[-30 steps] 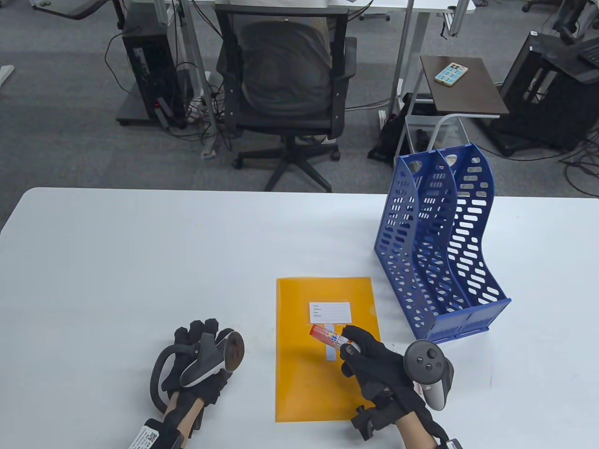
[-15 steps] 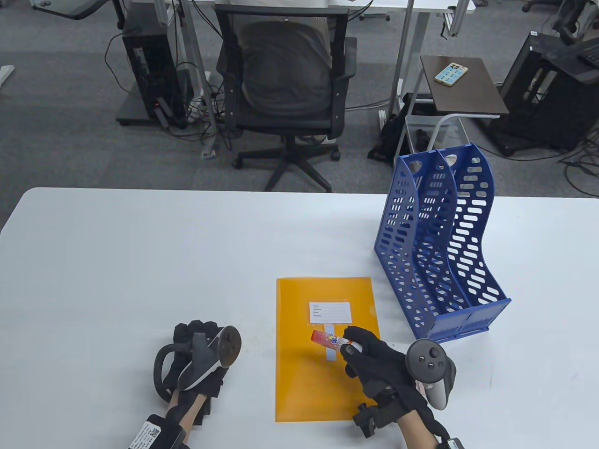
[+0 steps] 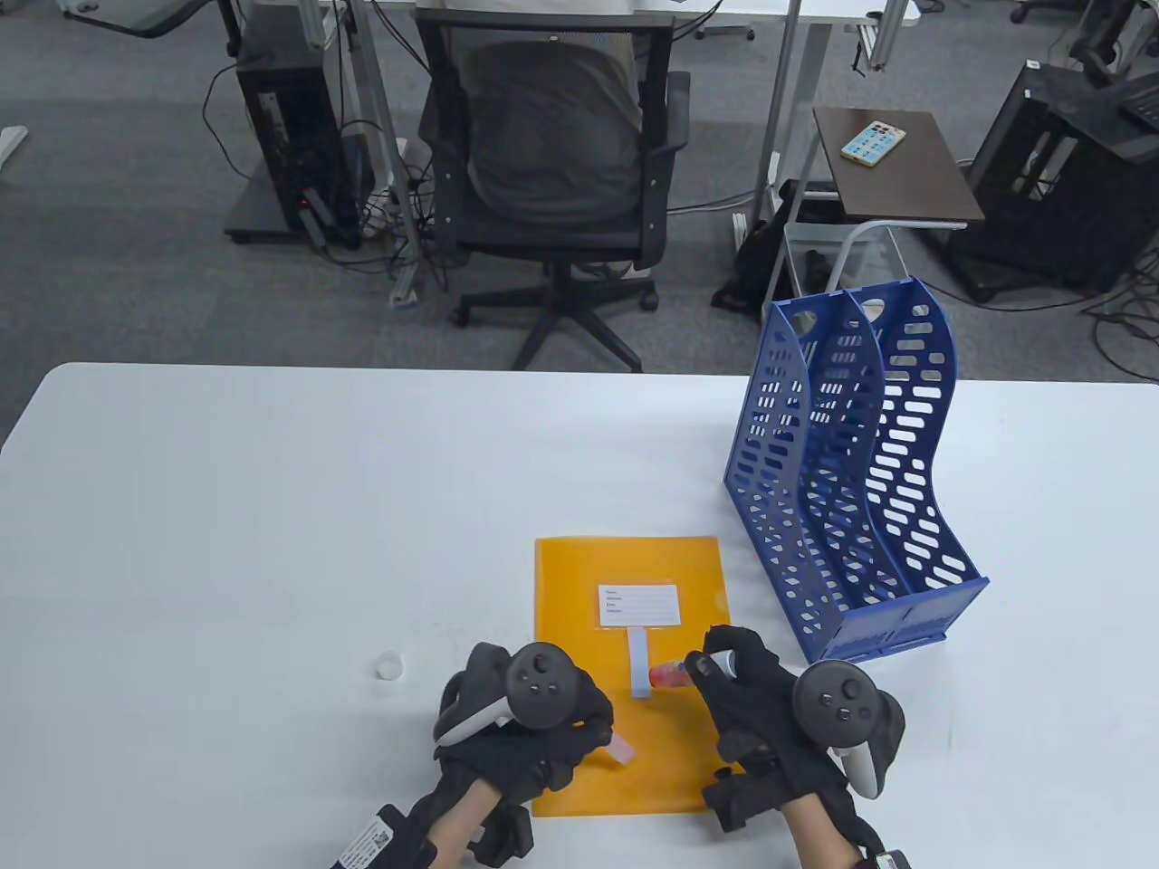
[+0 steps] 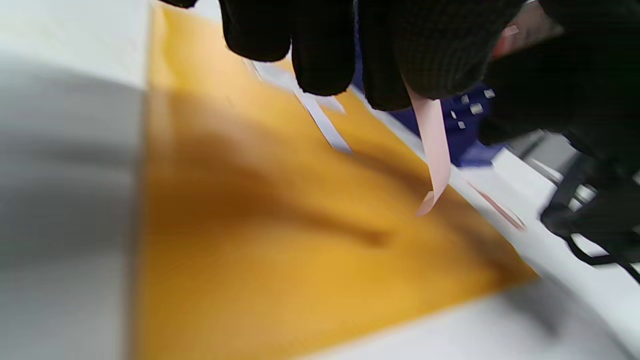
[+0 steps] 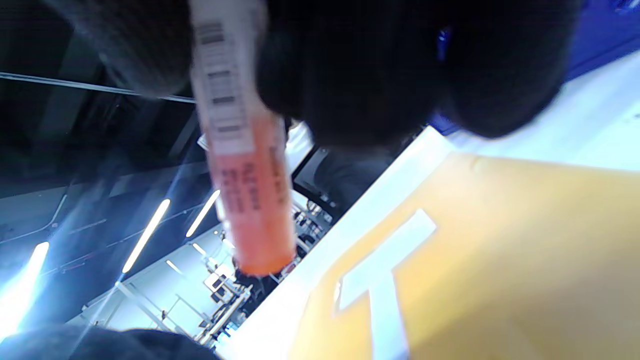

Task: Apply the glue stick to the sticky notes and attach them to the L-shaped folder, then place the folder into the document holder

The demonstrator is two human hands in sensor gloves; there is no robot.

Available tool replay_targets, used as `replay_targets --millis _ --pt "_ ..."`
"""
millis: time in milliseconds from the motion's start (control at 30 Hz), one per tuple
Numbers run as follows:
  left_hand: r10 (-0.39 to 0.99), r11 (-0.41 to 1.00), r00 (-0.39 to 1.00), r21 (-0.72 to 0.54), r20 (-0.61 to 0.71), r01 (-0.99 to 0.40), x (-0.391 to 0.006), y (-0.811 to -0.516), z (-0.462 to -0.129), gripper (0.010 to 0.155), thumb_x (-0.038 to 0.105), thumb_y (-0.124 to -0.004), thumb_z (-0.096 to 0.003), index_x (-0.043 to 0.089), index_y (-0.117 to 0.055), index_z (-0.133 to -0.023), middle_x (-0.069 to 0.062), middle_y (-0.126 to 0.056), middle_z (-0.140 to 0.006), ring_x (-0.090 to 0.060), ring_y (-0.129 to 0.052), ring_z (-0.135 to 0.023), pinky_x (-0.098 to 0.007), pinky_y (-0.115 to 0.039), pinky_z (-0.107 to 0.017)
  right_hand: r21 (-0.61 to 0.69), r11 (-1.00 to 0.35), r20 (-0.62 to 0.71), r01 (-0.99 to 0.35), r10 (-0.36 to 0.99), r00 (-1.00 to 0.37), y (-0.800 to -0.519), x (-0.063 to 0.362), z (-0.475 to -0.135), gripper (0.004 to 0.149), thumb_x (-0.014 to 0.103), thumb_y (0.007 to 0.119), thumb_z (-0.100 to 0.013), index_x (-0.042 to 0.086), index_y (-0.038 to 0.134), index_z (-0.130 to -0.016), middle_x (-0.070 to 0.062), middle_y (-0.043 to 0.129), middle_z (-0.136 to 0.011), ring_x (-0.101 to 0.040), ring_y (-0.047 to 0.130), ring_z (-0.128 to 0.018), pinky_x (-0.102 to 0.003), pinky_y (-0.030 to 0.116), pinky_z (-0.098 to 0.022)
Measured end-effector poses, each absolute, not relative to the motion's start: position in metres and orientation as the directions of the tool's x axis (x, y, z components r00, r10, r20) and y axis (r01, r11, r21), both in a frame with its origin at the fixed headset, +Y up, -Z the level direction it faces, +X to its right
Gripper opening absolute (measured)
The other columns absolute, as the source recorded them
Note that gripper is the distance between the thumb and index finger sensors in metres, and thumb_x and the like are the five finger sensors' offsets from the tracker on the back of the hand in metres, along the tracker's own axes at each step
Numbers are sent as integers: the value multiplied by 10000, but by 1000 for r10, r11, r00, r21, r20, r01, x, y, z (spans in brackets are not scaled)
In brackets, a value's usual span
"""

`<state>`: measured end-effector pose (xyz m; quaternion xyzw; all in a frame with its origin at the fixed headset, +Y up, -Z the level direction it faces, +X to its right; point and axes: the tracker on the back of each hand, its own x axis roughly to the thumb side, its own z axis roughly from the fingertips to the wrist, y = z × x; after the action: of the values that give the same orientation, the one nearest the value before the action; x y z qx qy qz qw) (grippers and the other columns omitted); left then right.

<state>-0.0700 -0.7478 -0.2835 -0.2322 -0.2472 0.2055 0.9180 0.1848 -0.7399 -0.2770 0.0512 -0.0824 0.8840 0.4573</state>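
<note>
Left hand (image 3: 530, 724) pinches a pink sticky note (image 4: 434, 150) over the orange folder (image 3: 579, 760), at 6 o'clock on my tabletop (image 3: 226, 543); right hand (image 3: 770, 715) grips the glue stick (image 3: 672, 674), I'd guess ready to swipe. Document holder (image 3: 851, 507) waits at 2 o'clock.

Black knit gloves are worn on 2 hands, left hand (image 3: 530, 733) and right hand (image 3: 761, 715), grey-and-black trackers strapped on.
</note>
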Motion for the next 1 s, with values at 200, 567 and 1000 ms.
replay_targets --millis 200,567,1000 --pt "334 882 912 -422 238 -212 -73 -766 -290 385 420 -807 -516 236 -828 -853 -95 -605 -1133 -389 -477 -1092 -666 -381 -775 -29 -627 235 -779 753 -614 -737 167 -276 594 502 769 -478 45 732 -856 -214 926 -658 -317 1047 -387 -547 847 -358" --pt "275 907 939 -381 208 -181 -83 -772 -295 384 426 -819 -511 237 -840 -845 -82 -597 -1131 -379 -479 -1093 -661 -394 -776 -9 -866 447 -500 444 -777 -738 97 -260 584 493 779 -471 86 728 -886 -185 921 -703 -307 1042 -431 -541 846 -381" --pt "248 909 945 -390 212 -151 -82 -775 -295 380 420 -814 -515 243 -821 -852 -65 -567 -1136 -374 -483 -1094 -658 -403 -776 -1 -937 435 -349 314 -844 -743 80 -259 609 485 860 -452 108 734 -913 -168 927 -718 -309 1045 -469 -549 851 -382"
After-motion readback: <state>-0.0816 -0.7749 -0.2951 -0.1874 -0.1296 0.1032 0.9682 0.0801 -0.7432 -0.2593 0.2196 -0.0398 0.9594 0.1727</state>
